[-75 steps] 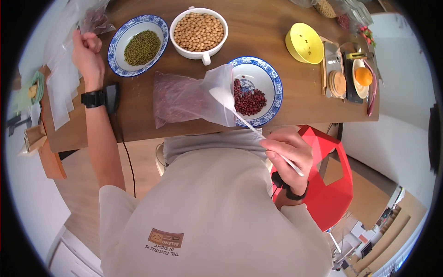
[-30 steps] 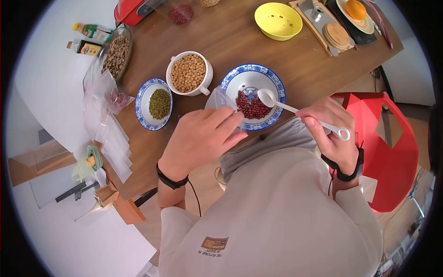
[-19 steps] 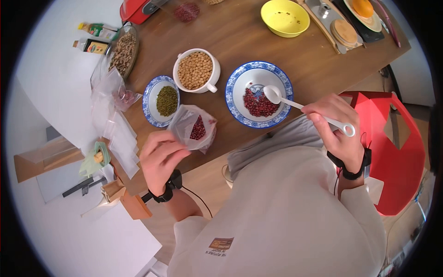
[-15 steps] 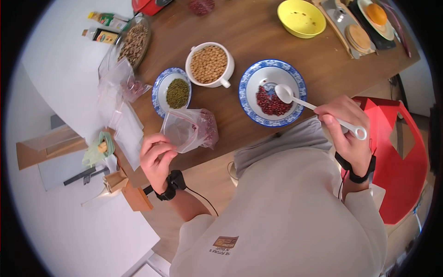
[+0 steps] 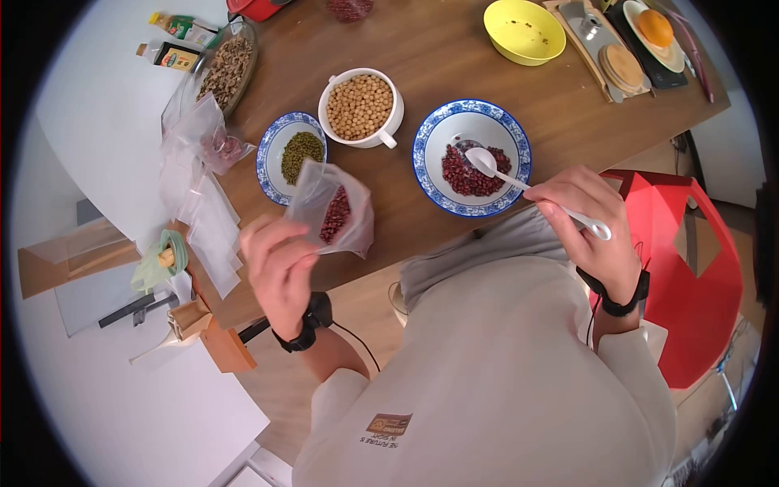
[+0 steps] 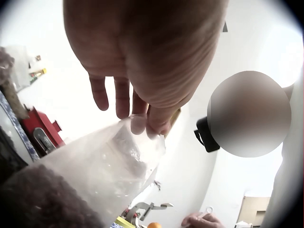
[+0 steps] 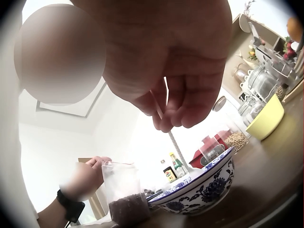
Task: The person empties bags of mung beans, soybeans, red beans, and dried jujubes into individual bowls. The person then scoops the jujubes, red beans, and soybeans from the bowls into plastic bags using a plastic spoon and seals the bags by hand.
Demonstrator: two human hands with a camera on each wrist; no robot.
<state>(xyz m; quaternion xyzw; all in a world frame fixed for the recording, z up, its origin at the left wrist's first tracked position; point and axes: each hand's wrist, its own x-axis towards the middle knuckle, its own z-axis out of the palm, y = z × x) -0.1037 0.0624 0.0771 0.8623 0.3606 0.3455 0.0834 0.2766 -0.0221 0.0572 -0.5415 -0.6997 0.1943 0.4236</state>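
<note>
My left hand (image 5: 280,272) pinches the top edge of a clear plastic bag (image 5: 357,223), thumb and finger meeting at its rim in the left wrist view. Dark red beans (image 5: 335,215) fill the bag's lower part, and its mouth gapes. In my right hand (image 5: 592,231) is a white plastic spoon (image 5: 482,161), gripped by the handle. Its bowl end is down among the red beans (image 5: 464,180) in a blue-and-white patterned bowl (image 5: 420,154). From the right wrist view, the bag (image 7: 122,178) stands upright beside that bowl (image 7: 216,187).
Behind the bag are a small bowl (image 5: 266,174) of green beans and a white two-handled pot (image 5: 393,122) of chickpeas. Farther right stand a yellow bowl (image 5: 519,55) and a tray (image 5: 596,61). Flat plastic bags (image 5: 207,223) lie at the left edge.
The bag, earlier lying with its mouth over the bowl, now stands left of it. My left hand came from the far left and took its rim. The spoon moved from the bag's mouth into the bowl.
</note>
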